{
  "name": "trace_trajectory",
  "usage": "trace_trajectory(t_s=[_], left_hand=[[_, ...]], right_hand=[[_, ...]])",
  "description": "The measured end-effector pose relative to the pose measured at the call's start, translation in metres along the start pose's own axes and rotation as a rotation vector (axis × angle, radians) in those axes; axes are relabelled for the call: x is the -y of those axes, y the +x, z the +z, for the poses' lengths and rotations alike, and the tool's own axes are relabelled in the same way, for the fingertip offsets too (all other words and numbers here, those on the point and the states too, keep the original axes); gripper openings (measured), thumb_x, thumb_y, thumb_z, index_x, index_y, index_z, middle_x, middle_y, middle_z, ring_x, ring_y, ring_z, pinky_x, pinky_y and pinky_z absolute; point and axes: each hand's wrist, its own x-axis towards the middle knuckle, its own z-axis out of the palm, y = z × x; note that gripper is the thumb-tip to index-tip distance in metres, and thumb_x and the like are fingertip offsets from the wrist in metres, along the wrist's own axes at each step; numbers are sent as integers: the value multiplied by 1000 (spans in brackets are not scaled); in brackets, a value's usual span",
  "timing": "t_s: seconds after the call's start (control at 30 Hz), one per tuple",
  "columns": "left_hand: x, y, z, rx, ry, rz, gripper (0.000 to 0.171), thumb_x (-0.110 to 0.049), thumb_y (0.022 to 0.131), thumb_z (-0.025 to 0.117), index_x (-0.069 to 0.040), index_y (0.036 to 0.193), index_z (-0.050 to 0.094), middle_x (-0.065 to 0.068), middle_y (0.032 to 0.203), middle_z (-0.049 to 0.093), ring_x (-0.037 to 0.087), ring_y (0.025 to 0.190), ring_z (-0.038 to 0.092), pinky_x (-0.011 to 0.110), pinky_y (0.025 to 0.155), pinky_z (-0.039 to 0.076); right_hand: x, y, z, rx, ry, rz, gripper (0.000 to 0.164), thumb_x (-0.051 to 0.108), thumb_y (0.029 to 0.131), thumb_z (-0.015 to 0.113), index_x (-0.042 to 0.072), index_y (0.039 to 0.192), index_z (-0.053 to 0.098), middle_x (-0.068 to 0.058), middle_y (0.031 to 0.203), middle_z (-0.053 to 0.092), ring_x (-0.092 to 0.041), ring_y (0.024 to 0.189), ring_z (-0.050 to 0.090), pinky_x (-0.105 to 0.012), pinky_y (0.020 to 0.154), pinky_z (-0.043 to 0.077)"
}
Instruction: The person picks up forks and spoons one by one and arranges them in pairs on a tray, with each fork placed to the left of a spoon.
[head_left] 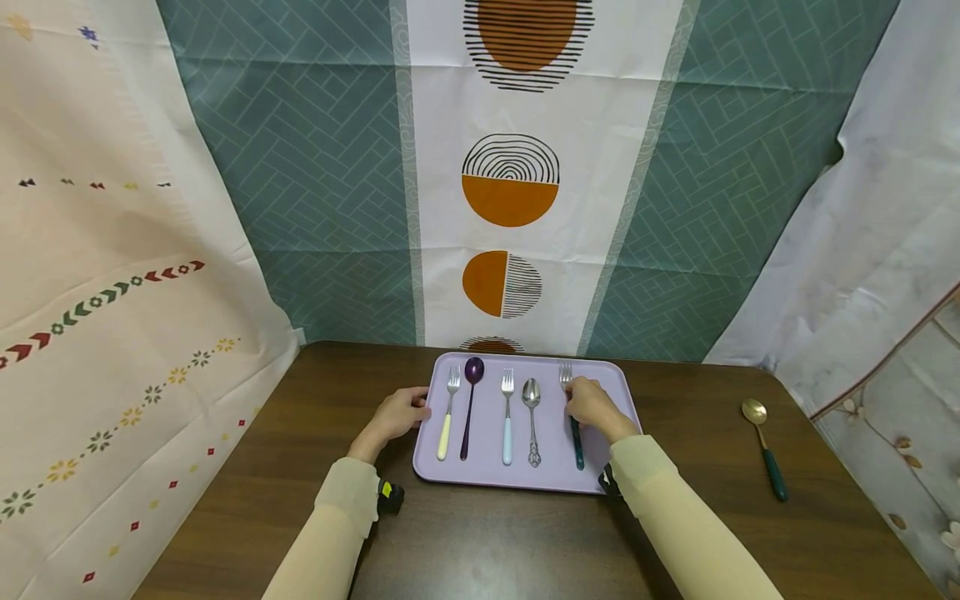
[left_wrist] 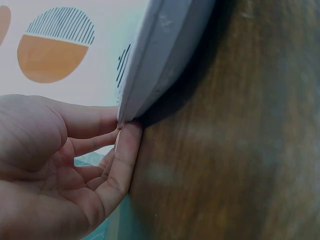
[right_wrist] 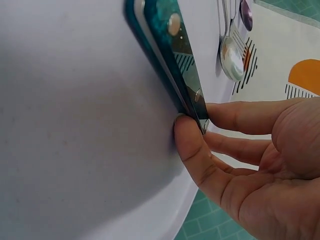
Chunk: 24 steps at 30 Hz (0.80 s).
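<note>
A lavender tray (head_left: 480,473) lies on the brown table. My left hand (head_left: 399,413) pinches its left rim between thumb and fingers, as the left wrist view shows. Over the tray's right part, my right hand (head_left: 596,407) pinches a fork with a dark green handle (head_left: 577,446). That handle (right_wrist: 170,55) looks glossy and riveted in the right wrist view. Left of it on the tray lie an ornate silver spoon (head_left: 532,400), a fork with a light blue handle (head_left: 507,433), a dark purple spoon (head_left: 469,408) and a fork with a cream-yellow handle (head_left: 446,433).
A gold spoon with a green handle (head_left: 772,471) lies apart on the table's right side. Brown tabletop (head_left: 247,508) surrounds the tray. Patterned cloths hang behind and at both sides, with a teal and white one (head_left: 510,242) at the back edge.
</note>
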Motion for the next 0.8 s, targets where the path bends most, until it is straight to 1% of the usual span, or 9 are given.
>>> trace_trajectory(t_s=[0.2,0.37,0.5,0.6,0.67,0.73,0.8], left_hand=[[-1,-1,0,0,2,4,47,3,98,61,11,143,54,13,105,61,23,93,66,41,86,62],[-1,0,0,3,3,13,46,4,98,61,12,142,54,14,104,61,23,94,66,42,86,62],[-1,-1,-1,4,13,7,47,3,98,62,11,143,54,15,106,62,24,95,66,42,87,62],[-1,-1,-1,3,22,4,47,2,98,62,10,144,54,15,106,62,24,94,67,42,87,62],[-2,-1,-1,3,29,3,47,1,99,62,10,144,54,15,106,62,24,93,67,42,86,62],[-2,-1,-1,2,29,1,47,1,99,62,10,144,54,15,106,62,24,93,67,42,86,62],[-1,-1,-1,0,29,0,47,1,98,62,10,144,54,15,106,62,24,93,67,42,86,62]], right_hand=[[1,-1,1,-8,-5,8,21,-9,86,67,2,73,55,-10,69,58,-15,44,58,-24,46,49],[1,-1,1,-5,-15,10,20,-8,87,65,3,73,54,-10,70,56,-16,46,59,-26,48,50],[2,-1,1,4,-17,11,20,-8,87,62,4,73,52,-10,71,53,-18,48,59,-27,48,51],[2,-1,1,13,-16,19,13,-7,88,60,0,78,55,-12,74,55,-17,48,59,-27,48,52],[1,0,0,11,-9,30,3,-5,90,60,-6,91,62,-16,82,60,-17,47,59,-27,47,52],[0,0,0,11,2,47,23,-3,91,60,-10,112,64,-21,95,66,-18,47,60,-27,47,52],[-1,-1,0,9,14,60,40,-1,92,60,-11,131,59,-26,106,68,-18,47,61,-27,47,52]])
